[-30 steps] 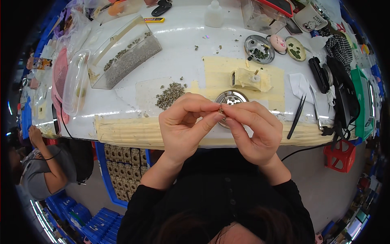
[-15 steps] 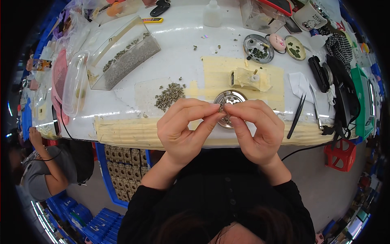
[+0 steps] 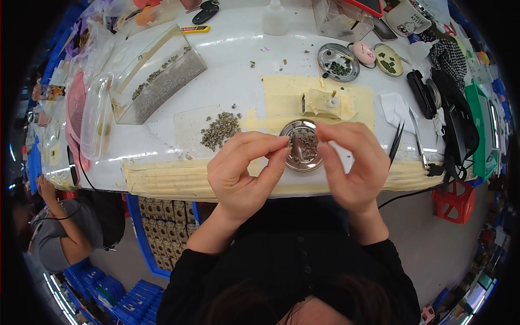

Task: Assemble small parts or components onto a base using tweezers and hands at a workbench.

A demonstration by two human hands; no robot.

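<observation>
The round metal dish (image 3: 302,146) of tiny dark parts sits at the counter (image 3: 233,81) edge, right under my fingers, so anything dropped lands in it. My left hand (image 3: 246,173) pinches thumb to forefinger (the piece is too small to see); my right hand (image 3: 352,165) hovers, fingers loosely apart. The loose pile of parts (image 3: 219,130) lies near my left.

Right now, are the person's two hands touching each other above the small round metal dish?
No. The left hand and right hand are held apart, and the round metal dish shows in the gap between their fingertips.
</observation>
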